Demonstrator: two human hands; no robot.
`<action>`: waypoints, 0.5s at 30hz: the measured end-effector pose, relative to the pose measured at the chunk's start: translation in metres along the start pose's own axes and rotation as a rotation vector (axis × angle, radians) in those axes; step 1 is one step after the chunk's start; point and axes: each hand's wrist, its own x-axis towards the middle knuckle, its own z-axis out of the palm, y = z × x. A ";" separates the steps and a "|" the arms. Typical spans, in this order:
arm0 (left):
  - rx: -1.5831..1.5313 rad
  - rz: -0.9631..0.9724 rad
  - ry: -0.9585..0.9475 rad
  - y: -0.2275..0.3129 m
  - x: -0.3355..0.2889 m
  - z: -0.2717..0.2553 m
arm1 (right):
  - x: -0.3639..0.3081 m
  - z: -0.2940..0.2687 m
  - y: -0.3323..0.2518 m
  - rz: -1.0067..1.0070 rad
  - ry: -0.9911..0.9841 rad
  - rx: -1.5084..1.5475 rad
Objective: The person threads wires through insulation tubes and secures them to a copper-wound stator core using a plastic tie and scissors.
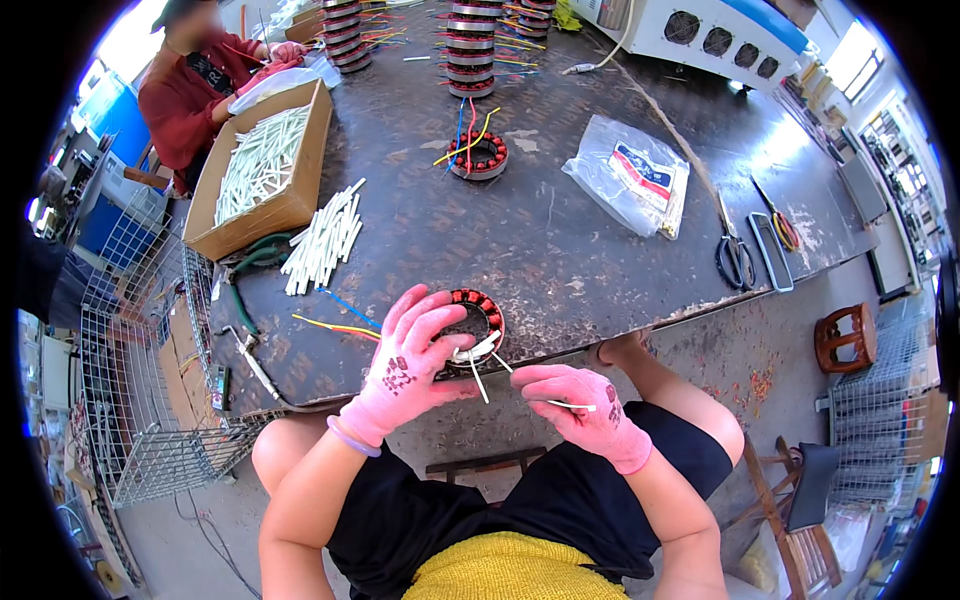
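At the table's near edge, my pink-gloved left hand [405,365] is closed around a ring-shaped motor stator [491,308] with red-and-black windings. Blue, yellow and red lead wires [340,326] run out to the left from beneath that hand. White material lies along the stator's near side, and a loose white end [481,386] hangs off it. My right hand [580,405], gloved too, pinches a thin white strip [503,362] that reaches from the ring; a white tail shows below the fingers. A second stator [480,160] with coloured leads lies farther back.
White tubes [325,240] are heaped beside a cardboard box [310,150] of more. Green-handled pliers [240,290] lie at left; scissors [735,262], a phone-shaped object [769,250] and a plastic bag [625,180] at right. Stacked stators [470,50] stand behind. A co-worker [190,90] sits far left.
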 end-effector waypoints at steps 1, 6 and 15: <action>-0.014 -0.002 -0.001 0.000 -0.001 0.004 | 0.000 0.000 0.001 0.007 0.000 0.009; 0.018 0.001 0.015 -0.002 -0.001 0.009 | 0.001 0.004 0.007 0.010 -0.007 0.011; 0.060 -0.123 0.045 0.007 0.003 0.007 | 0.022 0.030 0.032 -0.124 0.160 -0.176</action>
